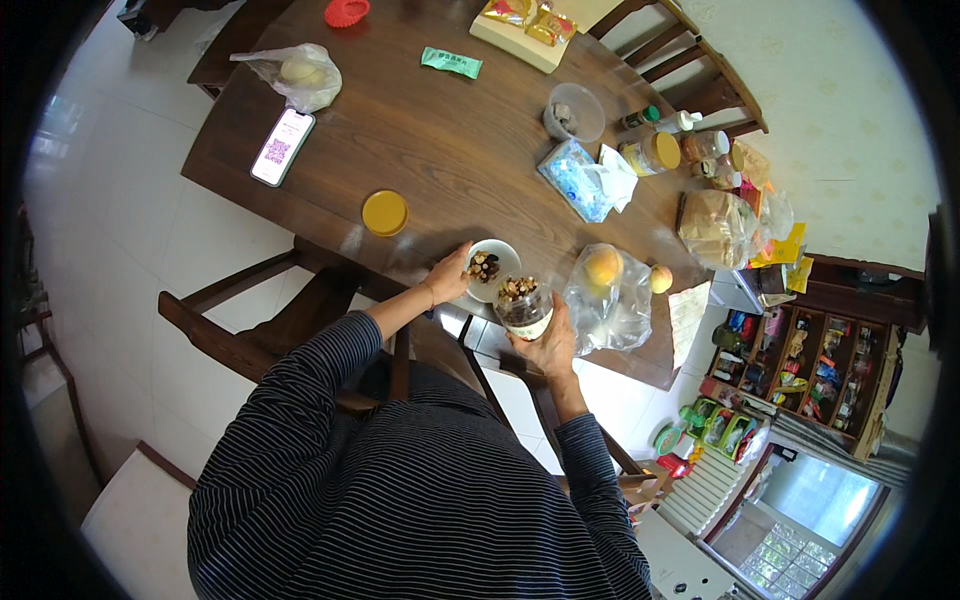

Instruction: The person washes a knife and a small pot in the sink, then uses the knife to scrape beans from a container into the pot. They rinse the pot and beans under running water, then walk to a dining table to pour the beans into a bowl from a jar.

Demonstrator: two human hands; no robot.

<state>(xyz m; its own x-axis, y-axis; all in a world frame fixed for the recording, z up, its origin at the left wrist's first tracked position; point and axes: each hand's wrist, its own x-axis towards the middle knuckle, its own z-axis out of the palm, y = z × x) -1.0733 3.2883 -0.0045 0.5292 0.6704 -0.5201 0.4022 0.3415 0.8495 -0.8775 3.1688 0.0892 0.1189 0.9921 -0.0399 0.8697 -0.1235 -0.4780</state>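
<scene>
My left hand (450, 275) grips the rim of a small white bowl (511, 253) at the table's near edge. Dark and light nuts or dried fruit (482, 266) lie in the bowl. Held in my right hand (551, 341) is a clear jar (528, 319) with a pale label, filled with a similar mix. The jar is tilted, its open mouth beside the bowl's right side. A yellow round lid (385, 213) rests on the wooden table (442, 142), left of the bowl. Right of the jar lies a clear plastic bag (619, 319) with a peach (603, 267) on or in it.
A phone (283, 148) and a bagged pale item (301, 75) are at the left. Farther right stand a tissue box (577, 182), a plastic tub (587, 112) and several jars (651, 154). Wooden chairs (225, 341) border the table's near edge.
</scene>
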